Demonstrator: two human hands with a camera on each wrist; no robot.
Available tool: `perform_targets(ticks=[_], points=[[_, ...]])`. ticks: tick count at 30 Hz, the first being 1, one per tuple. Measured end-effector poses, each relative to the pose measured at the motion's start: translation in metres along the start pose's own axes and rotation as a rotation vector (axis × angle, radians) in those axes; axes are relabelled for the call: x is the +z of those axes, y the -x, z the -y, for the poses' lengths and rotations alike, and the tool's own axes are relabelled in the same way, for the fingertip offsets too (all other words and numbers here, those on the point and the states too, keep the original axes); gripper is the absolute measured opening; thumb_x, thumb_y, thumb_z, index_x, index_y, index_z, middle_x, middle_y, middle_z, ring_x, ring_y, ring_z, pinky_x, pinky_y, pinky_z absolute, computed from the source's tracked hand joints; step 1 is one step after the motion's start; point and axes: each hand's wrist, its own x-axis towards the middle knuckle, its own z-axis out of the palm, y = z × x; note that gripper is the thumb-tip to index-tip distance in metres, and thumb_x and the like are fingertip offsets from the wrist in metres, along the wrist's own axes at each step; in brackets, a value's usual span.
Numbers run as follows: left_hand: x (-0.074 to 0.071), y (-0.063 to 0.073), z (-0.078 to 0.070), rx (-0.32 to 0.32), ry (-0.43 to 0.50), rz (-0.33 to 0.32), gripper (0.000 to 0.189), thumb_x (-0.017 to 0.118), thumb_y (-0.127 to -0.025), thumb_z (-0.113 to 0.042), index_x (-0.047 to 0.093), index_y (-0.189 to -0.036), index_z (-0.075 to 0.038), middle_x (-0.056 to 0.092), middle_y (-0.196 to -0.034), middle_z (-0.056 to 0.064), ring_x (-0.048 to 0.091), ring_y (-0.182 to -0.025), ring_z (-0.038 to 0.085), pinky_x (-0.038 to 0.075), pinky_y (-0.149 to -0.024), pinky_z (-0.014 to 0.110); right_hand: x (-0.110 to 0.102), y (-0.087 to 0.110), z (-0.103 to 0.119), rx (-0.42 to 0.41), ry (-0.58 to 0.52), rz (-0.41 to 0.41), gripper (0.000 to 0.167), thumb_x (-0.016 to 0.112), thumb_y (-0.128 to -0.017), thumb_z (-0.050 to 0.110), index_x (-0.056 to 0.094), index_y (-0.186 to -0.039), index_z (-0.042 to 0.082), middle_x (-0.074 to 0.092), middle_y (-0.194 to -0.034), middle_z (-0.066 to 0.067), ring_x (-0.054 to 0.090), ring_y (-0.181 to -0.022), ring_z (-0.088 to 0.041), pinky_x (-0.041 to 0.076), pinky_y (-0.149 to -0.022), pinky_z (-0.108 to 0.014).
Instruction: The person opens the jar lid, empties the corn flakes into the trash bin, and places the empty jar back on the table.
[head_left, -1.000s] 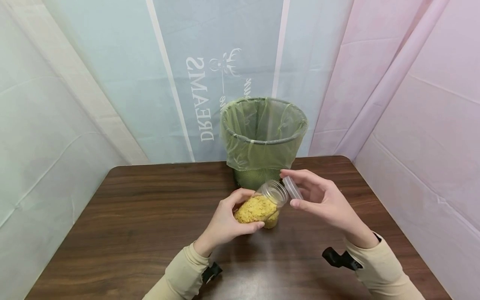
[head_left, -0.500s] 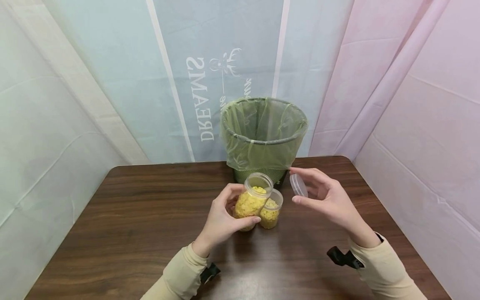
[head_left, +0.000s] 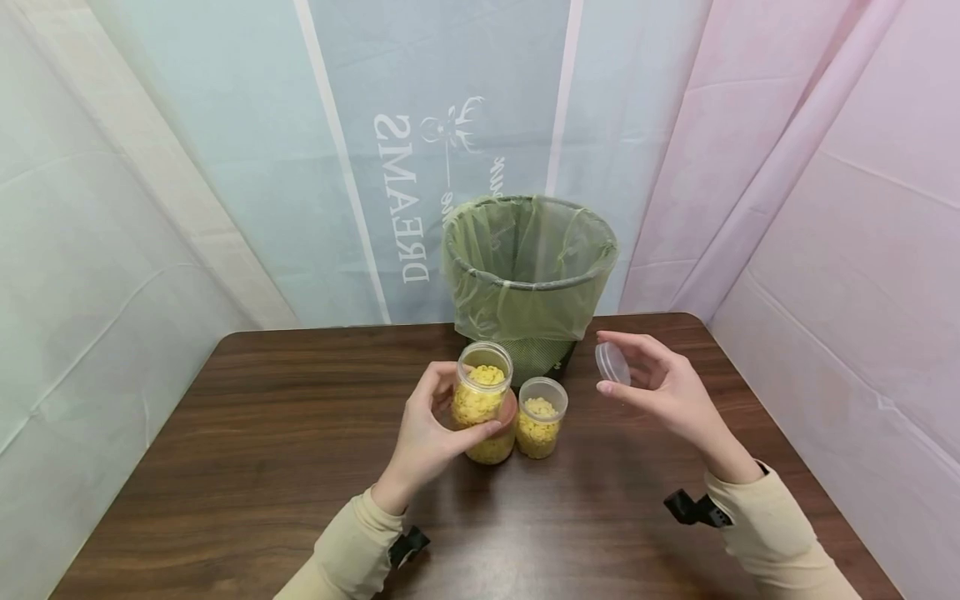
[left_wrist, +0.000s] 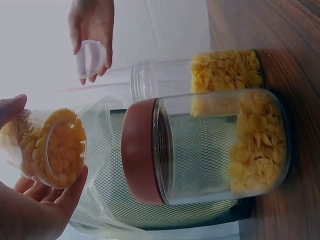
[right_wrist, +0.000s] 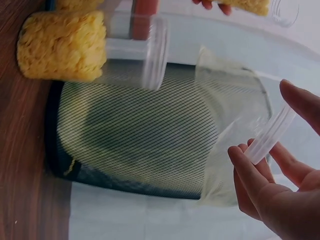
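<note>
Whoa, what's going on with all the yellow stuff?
Someone's left hand holds up an open jar of yellow flakes, and their right hand pinches a clear lid. A second open jar stands on the table beside a jar with a reddish lid. Behind them is a mesh bin with a green liner.

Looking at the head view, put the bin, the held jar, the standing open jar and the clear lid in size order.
1. Bin
2. Held jar and standing open jar: they look close in size, and the held one may be nearer the camera, so I won't rank them.
3. Clear lid
</note>
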Motion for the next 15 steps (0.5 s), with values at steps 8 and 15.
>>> perform_targets(ticks=[8,15], points=[[-0.008,0.001,0.027,-0.036,0.052,-0.115,0.061,0.085,-0.064,-0.001,0.050,-0.114,-0.007,0.064,-0.104,0.007,0.061,-0.101,0.013,0.050,-0.088,0.025,-0.006,-0.002,-0.013,0.076,0.042,-0.037,0.060,0.077,-0.075,-0.001,0.054,-0.130,0.003,0.060,-0.121,-0.001,0.062,-0.101,-0.007,0.052,-0.084,-0.019],[-0.016,0.001,0.032,-0.018,0.068,-0.172,0.062,0.084,-0.065,0.000,0.050,-0.116,-0.005,0.063,-0.109,0.009,0.060,-0.102,0.014,0.050,-0.089,0.023,-0.008,-0.005,-0.024,0.116,0.047,-0.052,0.060,0.078,-0.075,0.003,0.054,-0.130,0.002,0.061,-0.121,0.003,0.063,-0.102,-0.005,0.052,-0.084,-0.018]])
